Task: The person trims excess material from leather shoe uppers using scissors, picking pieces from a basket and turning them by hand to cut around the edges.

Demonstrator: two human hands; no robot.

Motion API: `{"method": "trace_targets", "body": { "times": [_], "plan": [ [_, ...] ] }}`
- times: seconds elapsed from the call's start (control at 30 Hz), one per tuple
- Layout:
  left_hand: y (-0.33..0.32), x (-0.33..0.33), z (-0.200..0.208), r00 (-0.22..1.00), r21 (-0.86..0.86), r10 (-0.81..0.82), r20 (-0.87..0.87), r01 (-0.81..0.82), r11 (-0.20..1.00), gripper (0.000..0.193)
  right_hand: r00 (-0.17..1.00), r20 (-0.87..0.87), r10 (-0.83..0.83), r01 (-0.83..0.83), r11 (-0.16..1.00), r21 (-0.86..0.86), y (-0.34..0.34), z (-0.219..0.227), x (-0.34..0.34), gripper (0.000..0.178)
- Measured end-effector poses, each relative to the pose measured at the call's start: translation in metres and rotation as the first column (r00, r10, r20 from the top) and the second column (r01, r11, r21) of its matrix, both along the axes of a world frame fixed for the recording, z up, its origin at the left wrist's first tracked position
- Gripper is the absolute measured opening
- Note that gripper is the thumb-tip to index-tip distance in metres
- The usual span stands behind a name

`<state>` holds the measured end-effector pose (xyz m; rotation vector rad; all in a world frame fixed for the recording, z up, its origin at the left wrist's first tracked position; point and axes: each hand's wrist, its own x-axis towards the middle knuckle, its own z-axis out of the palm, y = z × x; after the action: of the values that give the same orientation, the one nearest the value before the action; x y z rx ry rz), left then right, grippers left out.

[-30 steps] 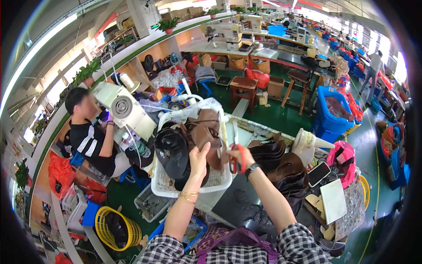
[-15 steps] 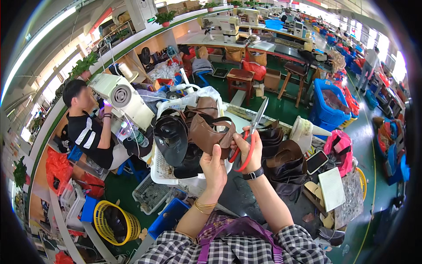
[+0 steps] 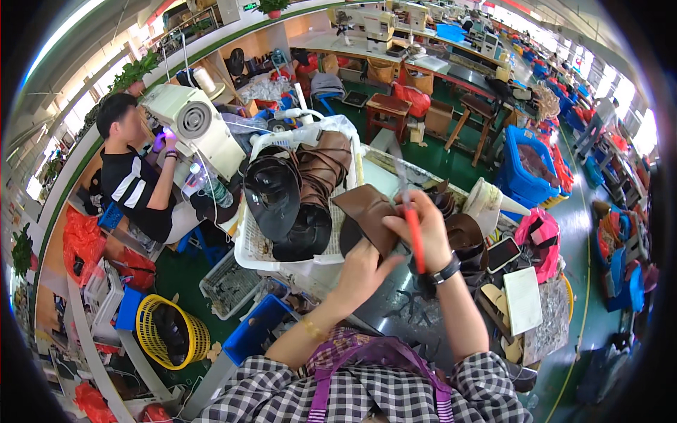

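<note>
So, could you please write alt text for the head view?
A person's bare left hand holds a curved brown leather-like piece, while the bare right hand grips red-handled metal scissors beside it. Further left are a white plastic basket of brown and black pieces and a co-worker at a cream-coloured machine.

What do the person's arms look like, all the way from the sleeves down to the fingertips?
The sleeves are black-and-white checked and stop around the elbows, leaving the forearms bare. A gold-coloured bracelet circles the left wrist, and a dark band, perhaps a watch, circles the right. The left grip and right grip wear no gloves.
</note>
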<state>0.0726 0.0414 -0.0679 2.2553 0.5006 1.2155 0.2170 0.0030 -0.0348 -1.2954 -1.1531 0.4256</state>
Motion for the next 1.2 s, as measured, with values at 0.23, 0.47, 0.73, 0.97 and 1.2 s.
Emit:
{"method": "trace_targets", "body": {
  "times": [0.23, 0.47, 0.73, 0.97, 1.2],
  "plan": [
    [0.043, -0.030, 0.035, 0.998, 0.343, -0.002, 0.066, -0.020, 0.939, 0.058, 0.738, -0.620, 0.266, -0.409, 0.907, -0.099, -0.039, 0.009, 0.033, 0.032],
    [0.039, -0.013, 0.004, 0.981, 0.272, 0.167, -0.103, -0.133, 0.953, 0.044, 0.863, 0.454, -0.221, 0.222, 0.974, 0.051, -0.047, -0.010, -0.019, 0.059],
    [-0.003, -0.056, 0.028, 0.914, 0.129, -0.035, -0.404, 0.094, 0.987, 0.040, 0.914, 0.402, 0.062, 0.019, 0.981, -0.193, -0.097, 0.006, -0.021, 0.045],
    [0.017, -0.074, 0.052, 0.331, -0.800, -0.922, -0.201, 0.488, 0.350, 0.033, 0.789, -0.426, 0.443, -0.604, 0.689, -0.402, -0.116, 0.019, -0.002, 0.042],
    [0.011, -0.083, 0.060, 0.501, -0.800, -0.824, -0.264, 0.364, 0.478, 0.028, 0.919, -0.073, 0.386, -0.341, 0.691, -0.638, -0.128, 0.044, -0.001, 0.036]
  ]
}}
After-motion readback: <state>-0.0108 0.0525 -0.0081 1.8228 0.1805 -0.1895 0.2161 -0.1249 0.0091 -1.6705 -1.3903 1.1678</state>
